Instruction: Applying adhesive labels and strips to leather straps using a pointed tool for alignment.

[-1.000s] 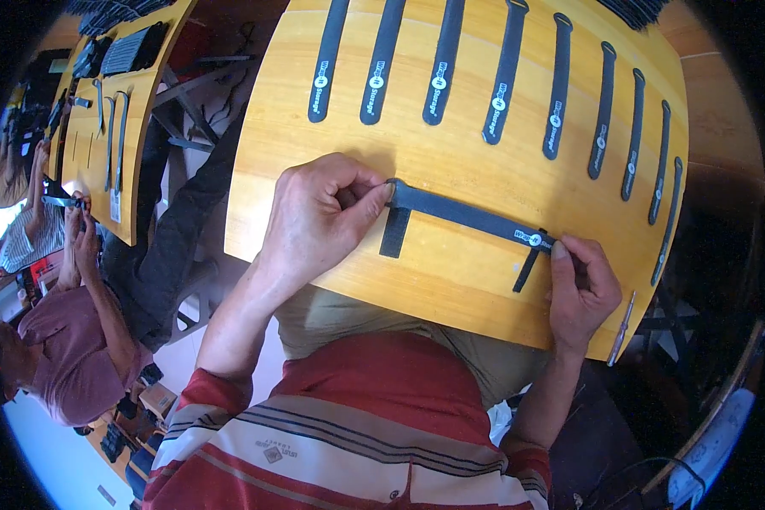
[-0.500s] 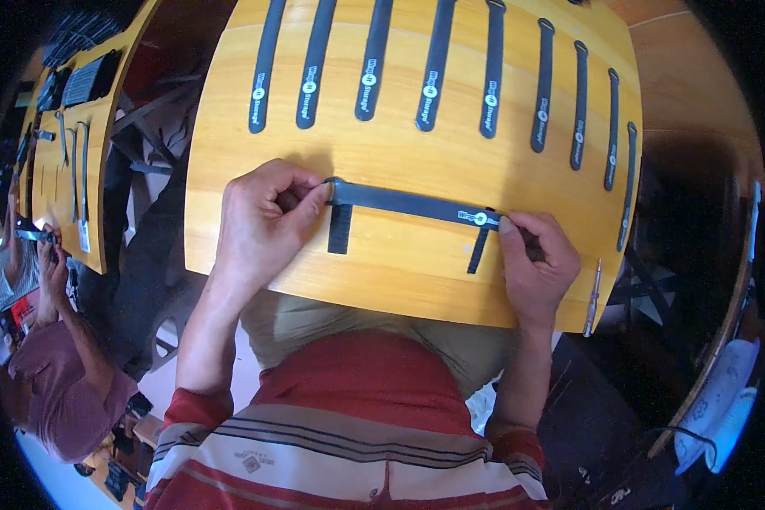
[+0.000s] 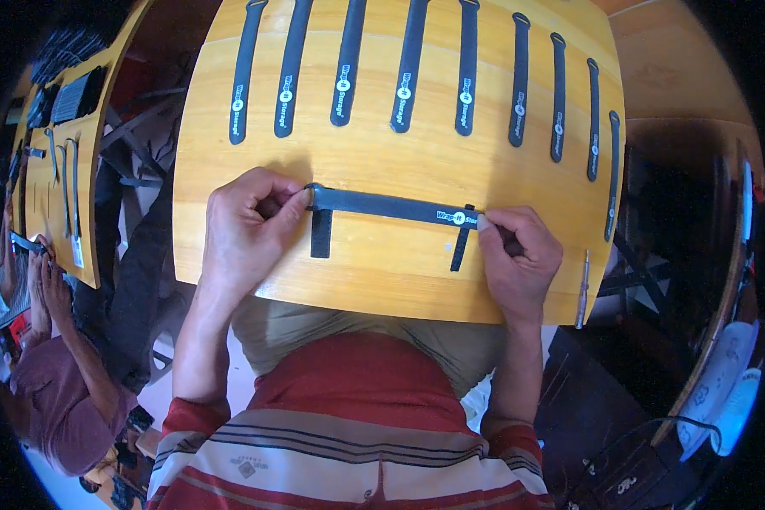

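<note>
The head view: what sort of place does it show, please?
Probably a workshop: black straps lie in a row on a wooden table, and another person is beside a second table.

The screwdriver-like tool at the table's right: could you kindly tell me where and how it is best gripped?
Probably pinch the tool by its thicker near end, from the near side: it lies with its thin shaft pointing away, and that end reaches the near edge of the table. The right hand is nearest.
</note>
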Action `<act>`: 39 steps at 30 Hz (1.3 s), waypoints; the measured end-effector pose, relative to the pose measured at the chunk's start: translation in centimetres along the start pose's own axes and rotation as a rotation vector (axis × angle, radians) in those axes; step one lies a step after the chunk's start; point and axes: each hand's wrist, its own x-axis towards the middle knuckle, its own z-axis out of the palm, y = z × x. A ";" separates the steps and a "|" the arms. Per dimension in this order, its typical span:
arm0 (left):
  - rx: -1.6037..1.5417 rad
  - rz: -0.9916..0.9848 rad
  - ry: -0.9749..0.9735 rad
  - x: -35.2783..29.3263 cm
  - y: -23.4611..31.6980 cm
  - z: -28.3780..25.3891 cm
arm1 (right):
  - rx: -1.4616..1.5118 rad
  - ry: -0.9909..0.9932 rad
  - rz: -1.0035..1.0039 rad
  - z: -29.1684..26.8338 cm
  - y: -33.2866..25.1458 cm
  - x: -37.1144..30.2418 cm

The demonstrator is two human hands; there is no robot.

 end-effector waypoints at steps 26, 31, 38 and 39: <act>0.028 -0.015 -0.033 0.1 0.2 -0.4 | -0.028 -0.009 -0.085 0.5 0.1 -0.1; -0.013 0.035 -0.045 0.0 0.8 -0.5 | -0.106 -0.009 -0.076 0.1 -0.8 -0.1; 0.158 0.202 -0.010 -0.2 0.7 -0.5 | -0.065 0.000 -0.094 0.4 -0.1 -0.2; 0.184 0.227 -0.018 -0.2 0.8 -0.7 | -0.066 0.004 -0.103 0.3 -0.3 -0.2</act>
